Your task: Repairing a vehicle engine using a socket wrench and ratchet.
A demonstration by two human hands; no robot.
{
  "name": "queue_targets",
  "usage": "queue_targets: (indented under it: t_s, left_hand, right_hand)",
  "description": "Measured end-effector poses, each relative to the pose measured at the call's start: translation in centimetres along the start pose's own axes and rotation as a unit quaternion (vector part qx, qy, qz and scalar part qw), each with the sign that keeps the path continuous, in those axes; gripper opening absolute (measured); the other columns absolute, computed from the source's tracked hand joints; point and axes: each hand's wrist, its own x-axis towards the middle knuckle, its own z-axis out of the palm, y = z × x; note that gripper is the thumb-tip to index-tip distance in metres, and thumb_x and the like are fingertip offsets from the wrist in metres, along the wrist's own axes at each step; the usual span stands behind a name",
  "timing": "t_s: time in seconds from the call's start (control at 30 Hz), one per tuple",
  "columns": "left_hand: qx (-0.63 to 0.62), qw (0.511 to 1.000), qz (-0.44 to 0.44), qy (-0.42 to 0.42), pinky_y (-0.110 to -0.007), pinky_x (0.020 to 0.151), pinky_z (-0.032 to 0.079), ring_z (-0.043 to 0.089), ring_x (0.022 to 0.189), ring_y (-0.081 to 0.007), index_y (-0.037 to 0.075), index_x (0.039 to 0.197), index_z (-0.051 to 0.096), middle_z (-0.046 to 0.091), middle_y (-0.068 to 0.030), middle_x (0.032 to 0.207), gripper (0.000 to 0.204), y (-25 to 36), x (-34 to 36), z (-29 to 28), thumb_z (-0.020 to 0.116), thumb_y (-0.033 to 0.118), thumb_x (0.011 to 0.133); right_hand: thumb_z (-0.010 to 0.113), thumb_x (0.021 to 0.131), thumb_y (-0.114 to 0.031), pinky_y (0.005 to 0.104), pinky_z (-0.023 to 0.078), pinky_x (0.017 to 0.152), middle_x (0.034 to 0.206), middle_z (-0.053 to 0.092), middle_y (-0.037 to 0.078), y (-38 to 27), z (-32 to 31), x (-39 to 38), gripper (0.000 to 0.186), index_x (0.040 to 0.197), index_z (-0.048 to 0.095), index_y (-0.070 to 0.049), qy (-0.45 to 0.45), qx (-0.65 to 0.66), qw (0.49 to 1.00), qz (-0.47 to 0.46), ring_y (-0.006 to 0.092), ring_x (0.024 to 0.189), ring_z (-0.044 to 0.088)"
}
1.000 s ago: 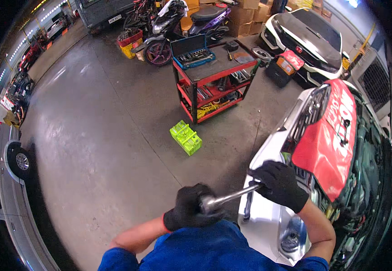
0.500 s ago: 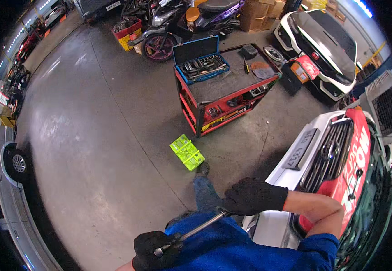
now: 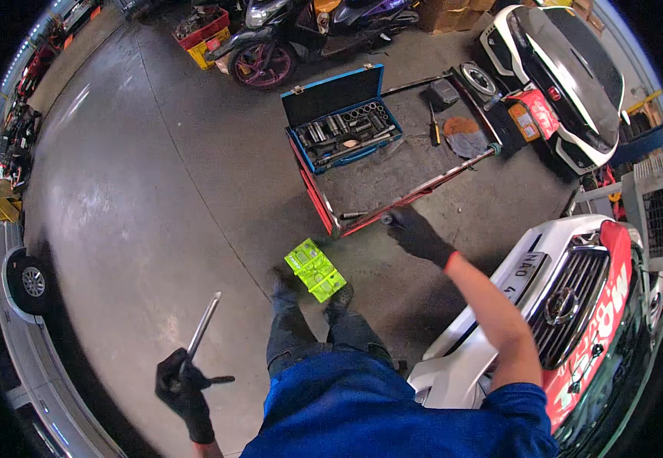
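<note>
My left hand (image 3: 181, 389), in a black glove, is closed round a long silver wrench bar (image 3: 205, 324) that points up and away at lower left. A short dark piece juts sideways beside the fingers; I cannot tell whether it belongs to the bar. My right hand (image 3: 424, 238), also gloved, reaches to the near edge of the tool cart (image 3: 415, 195) with a small round metal socket (image 3: 386, 219) at its fingertips. Another metal socket piece (image 3: 354, 214) lies on the cart top close by. Farther back is an open blue socket set case (image 3: 358, 141) with sockets and bars.
A bright green plastic case (image 3: 315, 270) lies on the floor by my feet. To the right stands a white vehicle's front (image 3: 461, 336) with a red cover. The cart also bears a screwdriver (image 3: 434, 130) and a dark box (image 3: 443, 94). Behind is a scooter (image 3: 270, 57).
My hands have parted. The left has swung out leftward with the bar, now pointing up. My right hand has let go of the bar and reached forward to the cart. I stand nearer it.
</note>
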Motion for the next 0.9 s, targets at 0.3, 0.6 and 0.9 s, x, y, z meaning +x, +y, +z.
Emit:
queue_targets:
  t_s: [0.3, 0.6, 0.9]
  left_hand:
    - [0.072, 0.969, -0.207, -0.118, -0.022, 0.042, 0.042, 0.052, 0.049, -0.0078, 0.000, 0.088, 0.061, 0.059, -0.0040, 0.068, 0.008, -14.6, 8.0, 2.6, 0.062, 0.004, 0.082]
    - [0.194, 0.950, -0.146, -0.197, -0.027, 0.057, 0.043, 0.053, 0.060, -0.0098, 0.004, 0.078, 0.060, 0.059, -0.0039, 0.065, 0.005, -24.2, 16.6, -1.9, 0.061, 0.007, 0.082]
    - [0.232, 0.936, -0.193, -0.179, -0.030, 0.057, 0.045, 0.055, 0.061, -0.0128, 0.001, 0.081, 0.062, 0.061, -0.0070, 0.068, 0.012, -26.8, 21.6, 0.0, 0.065, 0.013, 0.081]
  right_hand:
    - [0.063, 0.074, -0.021, 0.0440, 0.047, 0.071, 0.085, 0.062, 0.018, 4.1, 11.5, 19.7, 0.027, 0.097, 0.060, -0.006, 0.137, -0.014, 0.963, 0.231, 0.0357, 0.081, 0.060]
    - [0.063, 0.077, -0.028, 0.0482, 0.047, 0.076, 0.095, 0.060, 0.021, 6.8, 12.8, 27.6, 0.028, 0.095, 0.059, -0.006, 0.091, -0.115, 0.944, 0.295, 0.0390, 0.089, 0.059]
    - [0.060, 0.081, -0.032, 0.0476, 0.046, 0.070, 0.098, 0.057, 0.020, 0.8, 14.6, 25.5, 0.026, 0.093, 0.061, -0.008, 0.098, -0.110, 0.906, 0.397, 0.0356, 0.087, 0.057]
